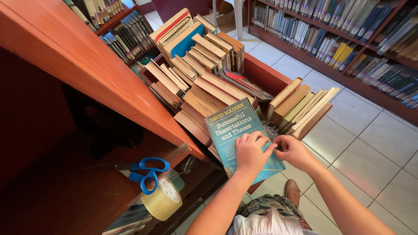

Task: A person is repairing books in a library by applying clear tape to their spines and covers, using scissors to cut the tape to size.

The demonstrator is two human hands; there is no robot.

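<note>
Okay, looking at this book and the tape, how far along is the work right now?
Done: the teal book is out of the stacks and lies flat on them. In hand: the left hand presses its cover while the right hand pinches at its right edge; what it pinches is too small to tell. Left: the tape roll and blue scissors lie untouched on the shelf, and many books stay piled in the wooden cart.

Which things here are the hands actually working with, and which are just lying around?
In use:
left hand, flat on the teal book's cover
right hand, pinching at that book's right edge
teal book, lying on the stacked books

Lying about:
blue-handled scissors on the shelf
roll of clear tape beside them
stacked books in the wooden cart
shelved books along the wall
</note>
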